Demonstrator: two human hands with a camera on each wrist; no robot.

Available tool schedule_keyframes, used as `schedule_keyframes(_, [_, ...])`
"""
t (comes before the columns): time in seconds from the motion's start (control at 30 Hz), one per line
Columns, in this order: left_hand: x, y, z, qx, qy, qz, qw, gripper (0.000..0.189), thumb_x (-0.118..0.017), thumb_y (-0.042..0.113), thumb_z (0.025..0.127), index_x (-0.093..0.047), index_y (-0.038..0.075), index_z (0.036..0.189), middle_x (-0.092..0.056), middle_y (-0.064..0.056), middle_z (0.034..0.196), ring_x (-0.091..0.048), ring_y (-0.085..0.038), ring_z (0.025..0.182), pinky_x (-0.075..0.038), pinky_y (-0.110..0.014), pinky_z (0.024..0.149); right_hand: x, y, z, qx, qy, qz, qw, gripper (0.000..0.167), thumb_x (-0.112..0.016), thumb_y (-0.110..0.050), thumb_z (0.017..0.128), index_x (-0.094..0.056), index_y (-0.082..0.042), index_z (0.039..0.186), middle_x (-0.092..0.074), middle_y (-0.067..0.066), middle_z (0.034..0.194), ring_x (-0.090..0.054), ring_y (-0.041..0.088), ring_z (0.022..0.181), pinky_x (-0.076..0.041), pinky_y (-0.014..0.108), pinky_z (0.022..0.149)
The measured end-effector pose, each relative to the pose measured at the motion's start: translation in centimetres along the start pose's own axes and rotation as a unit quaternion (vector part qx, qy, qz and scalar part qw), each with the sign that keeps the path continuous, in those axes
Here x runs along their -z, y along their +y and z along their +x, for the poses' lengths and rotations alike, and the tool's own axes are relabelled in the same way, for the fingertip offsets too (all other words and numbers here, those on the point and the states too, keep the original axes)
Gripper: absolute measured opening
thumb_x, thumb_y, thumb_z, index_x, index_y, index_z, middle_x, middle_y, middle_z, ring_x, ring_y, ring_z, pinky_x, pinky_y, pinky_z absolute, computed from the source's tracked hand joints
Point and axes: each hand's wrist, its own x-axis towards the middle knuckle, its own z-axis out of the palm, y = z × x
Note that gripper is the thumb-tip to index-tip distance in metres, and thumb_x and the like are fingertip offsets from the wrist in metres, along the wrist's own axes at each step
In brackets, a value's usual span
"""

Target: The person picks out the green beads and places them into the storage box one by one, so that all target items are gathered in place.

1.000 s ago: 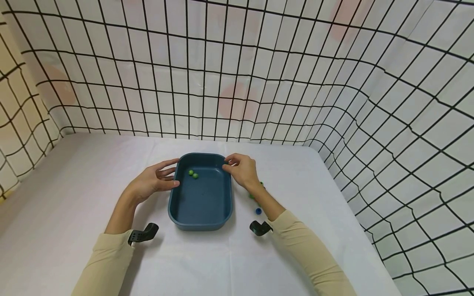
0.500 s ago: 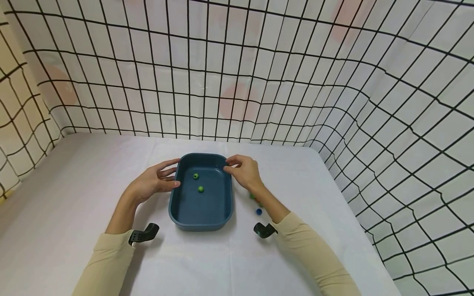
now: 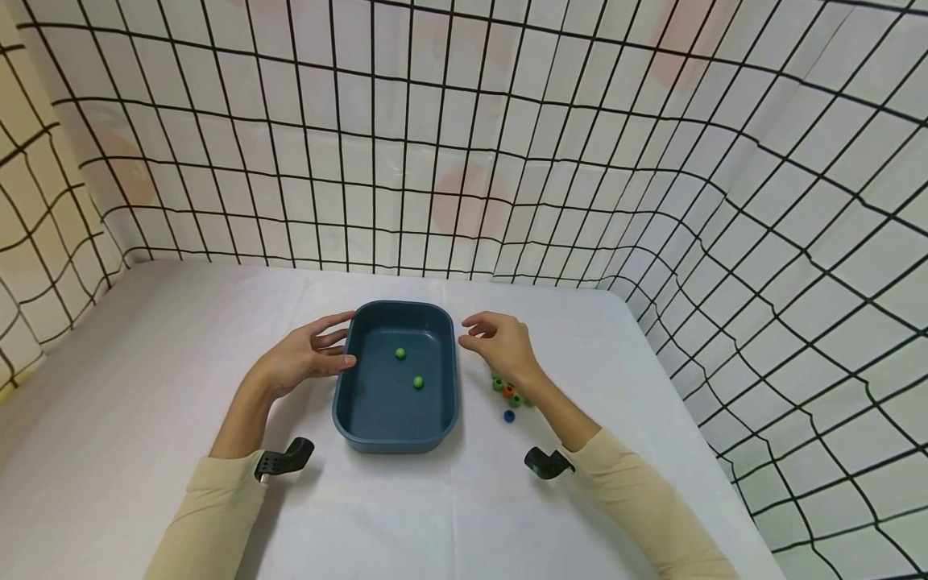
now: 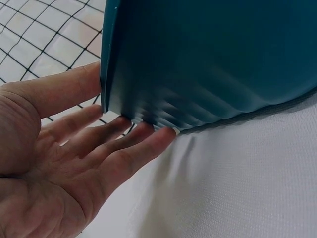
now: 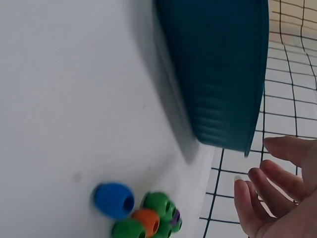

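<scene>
A dark blue rectangular tray [image 3: 395,415] stands on the white cloth, with two green beads [image 3: 400,354] lying apart on its floor. My left hand [image 3: 304,357] holds the tray's left wall: in the left wrist view the thumb [image 4: 64,89] hooks over the rim while the other fingers rest along the outside. To the right of the tray, my right hand [image 3: 503,345] hovers with loosely bent fingers and nothing between them. In the right wrist view its fingertips stand a small gap from the tray's corner.
Below my right hand lies a cluster of beads, several green ones [image 3: 515,400] and an orange one [image 3: 508,391], with a blue bead [image 3: 510,416] nearer me. The right wrist view adds a purple bead [image 5: 176,216]. Black wire mesh [image 3: 435,201] walls the table.
The green beads have rolled rightward and toward me inside the tray, spreading apart. My right hand has let go of the tray's rim and moved right, uncovering more loose beads. The left hand keeps its place.
</scene>
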Motion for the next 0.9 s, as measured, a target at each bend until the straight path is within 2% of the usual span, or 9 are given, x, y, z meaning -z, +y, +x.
schedule_keyframes(0.2, [0.1,0.0,0.0,-0.002,0.0,0.004,1.0,0.091,-0.075,0.006,0.091,-0.021,0.015,0.163,-0.024,-0.026,0.165,-0.04,-0.044,0.144,-0.053,-0.044,0.101,1.4,0.8,-1.1,-0.029,-0.027,-0.013,0.9991,0.03,-0.079,-0.022,0.088,-0.074,-0.009,0.115,-0.076,0.008,0.1,-0.069,0.021,0.088,-0.056,0.028,0.069])
schedule_keyframes(0.43, [0.1,0.0,0.0,0.001,0.002,0.009,1.0,0.09,-0.075,0.007,0.091,-0.022,0.016,0.163,-0.026,-0.026,0.164,-0.039,-0.044,0.145,-0.052,-0.046,0.103,3.1,2.5,-2.4,-0.052,-0.086,-0.03,0.9945,0.034,-0.078,-0.026,0.089,-0.073,-0.009,0.117,-0.076,0.004,0.096,-0.069,0.018,0.084,-0.055,0.029,0.07])
schedule_keyframes(0.73, [0.1,0.1,0.0,0.004,0.001,0.004,1.0,0.091,-0.076,0.009,0.091,-0.022,0.016,0.163,-0.026,-0.025,0.164,-0.039,-0.043,0.145,-0.053,-0.043,0.102,5.1,4.1,-3.9,-0.053,-0.147,-0.05,0.9865,0.028,-0.081,-0.023,0.087,-0.075,-0.013,0.113,-0.073,0.0,0.093,-0.066,0.017,0.089,-0.054,0.03,0.072])
schedule_keyframes(0.9, [0.1,0.0,-0.1,0.001,-0.001,0.0,1.0,0.091,-0.076,0.009,0.09,-0.023,0.017,0.163,-0.024,-0.026,0.165,-0.038,-0.043,0.146,-0.054,-0.041,0.102,5.6,4.6,-4.7,-0.047,-0.187,-0.06,0.9795,0.028,-0.083,-0.021,0.083,-0.076,-0.014,0.109,-0.071,-0.003,0.089,-0.063,0.017,0.084,-0.053,0.031,0.069])
